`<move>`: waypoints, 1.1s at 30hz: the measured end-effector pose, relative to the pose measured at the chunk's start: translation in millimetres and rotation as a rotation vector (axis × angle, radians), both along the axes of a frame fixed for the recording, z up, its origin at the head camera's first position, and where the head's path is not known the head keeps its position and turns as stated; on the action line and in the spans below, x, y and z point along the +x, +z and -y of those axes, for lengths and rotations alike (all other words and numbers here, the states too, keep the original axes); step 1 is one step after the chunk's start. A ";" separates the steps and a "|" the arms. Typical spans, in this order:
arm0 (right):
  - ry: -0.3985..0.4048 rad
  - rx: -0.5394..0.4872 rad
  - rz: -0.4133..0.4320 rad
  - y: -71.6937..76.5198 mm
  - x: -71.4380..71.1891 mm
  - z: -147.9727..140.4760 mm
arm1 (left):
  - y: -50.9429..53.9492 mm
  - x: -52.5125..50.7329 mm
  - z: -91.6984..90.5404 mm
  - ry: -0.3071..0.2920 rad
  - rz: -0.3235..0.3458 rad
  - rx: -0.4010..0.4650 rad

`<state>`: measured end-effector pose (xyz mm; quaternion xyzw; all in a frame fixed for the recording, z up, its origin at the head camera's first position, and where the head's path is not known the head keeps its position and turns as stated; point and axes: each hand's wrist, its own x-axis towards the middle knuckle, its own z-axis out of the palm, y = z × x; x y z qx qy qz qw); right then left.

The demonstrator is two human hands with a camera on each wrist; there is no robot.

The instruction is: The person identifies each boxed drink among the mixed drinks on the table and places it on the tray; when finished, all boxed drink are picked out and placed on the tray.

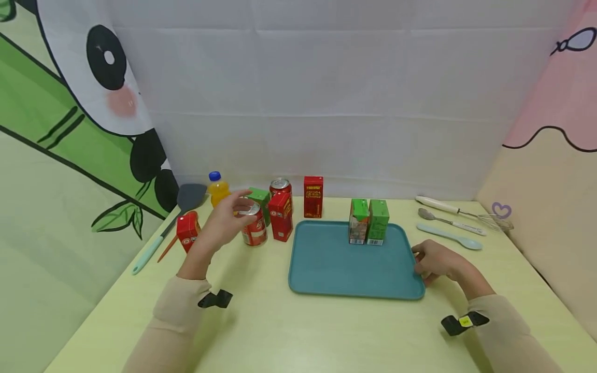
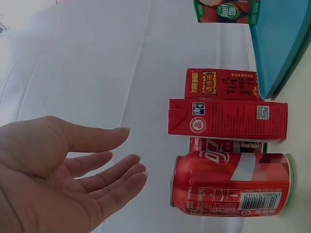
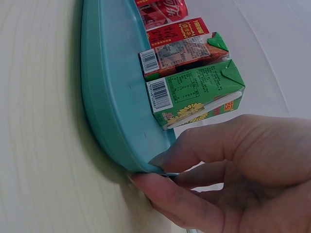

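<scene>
My left hand [image 1: 226, 220] [image 2: 73, 170] is just above and beside the front red soda can [image 1: 254, 228] [image 2: 233, 184], fingers spread and holding nothing; in the left wrist view a gap separates fingertips and can. With thumb and fingers, my right hand [image 1: 436, 260] [image 3: 218, 170] pinches the right rim of the teal tray [image 1: 345, 269] [image 3: 126, 97]. Two drink cartons stand upright side by side at the tray's back: a green one [image 1: 378, 223] [image 3: 194, 92] and a green-topped one with a darker picture [image 1: 358, 223] [image 3: 182, 54].
Left of the tray stand a red carton [image 1: 282, 217], another soda can [image 1: 281, 185], a green carton [image 1: 261, 199] and an orange drink bottle [image 1: 218, 190]. Behind is a red carton [image 1: 313, 197]. A tilted red carton [image 1: 188, 230] and spatula [image 1: 154, 251] lie far left; whisk [image 1: 466, 212] and spoons [image 1: 450, 237] right.
</scene>
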<state>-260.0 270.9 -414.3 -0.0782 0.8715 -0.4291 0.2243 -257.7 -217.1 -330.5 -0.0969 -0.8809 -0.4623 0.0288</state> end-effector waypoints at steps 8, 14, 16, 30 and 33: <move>0.013 -0.005 -0.004 0.2 -0.5 -2.1 | -13.7 -12.1 -1.0 0.086 -0.055 -0.011; 0.019 -0.005 -0.002 0.7 -0.5 -1.5 | -22.3 -26.4 -7.4 0.145 -0.117 -0.079; 0.017 -0.004 -0.002 0.2 -0.5 -1.4 | -20.4 -35.0 -9.2 0.152 -0.102 -0.103; 0.003 -0.005 -0.002 0.4 -1.7 -4.4 | -13.9 -93.7 -14.5 0.243 0.150 -0.139; 0.007 -0.009 -0.002 -1.6 -1.8 -2.9 | -17.4 -99.8 -14.2 0.261 0.176 -0.130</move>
